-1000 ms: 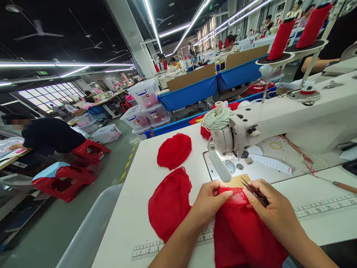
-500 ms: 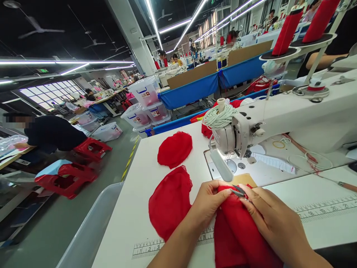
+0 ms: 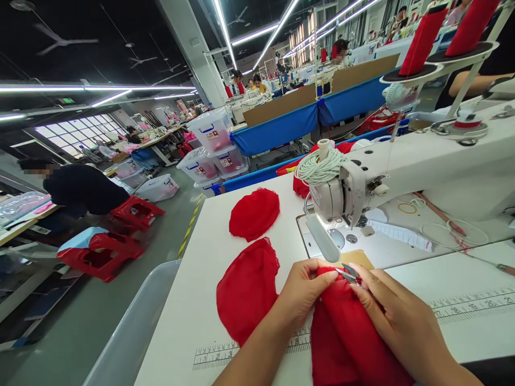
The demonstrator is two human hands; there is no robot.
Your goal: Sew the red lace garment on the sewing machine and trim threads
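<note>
So, running across the bench from left to right:

- Far left there's a person in a dark top point(image 3: 82, 187) bent over another bench, with red stools point(image 3: 100, 256) on the floor near them. Not part of this bench at all.
- Clear bins point(image 3: 213, 147) are stacked further back, past the yellow floor line.
- On the white table point(image 3: 193, 300) sit two loose red mesh pieces: one farther off point(image 3: 254, 213), one nearer point(image 3: 246, 289), just left of the hands and lying flat.
- The left hand point(image 3: 301, 292) is pinching the top edge of the red fabric point(image 3: 350, 338) between thumb and fingertips, holding it taut on the table right in front of the machine.
- The right hand point(image 3: 396, 316) is gripping small snips point(image 3: 346, 274), and the tips are right at that pinched edge, touching or near enough.
- What's changed: a second ago the snips pointed up and away, lying back across the right hand's fingers. Now they've swung down to the fabric edge beside the left thumb. Looks to me like the trimming bit is under way, probably a thread tail or a stray edge.
- The fabric has hardly moved, only bunched up a bit under the right hand.
- Far right, the white sewing machine point(image 3: 434, 171) sits idle with a coil of cord point(image 3: 319, 167) on its head and red thread cones point(image 3: 422, 37) up top.
</note>
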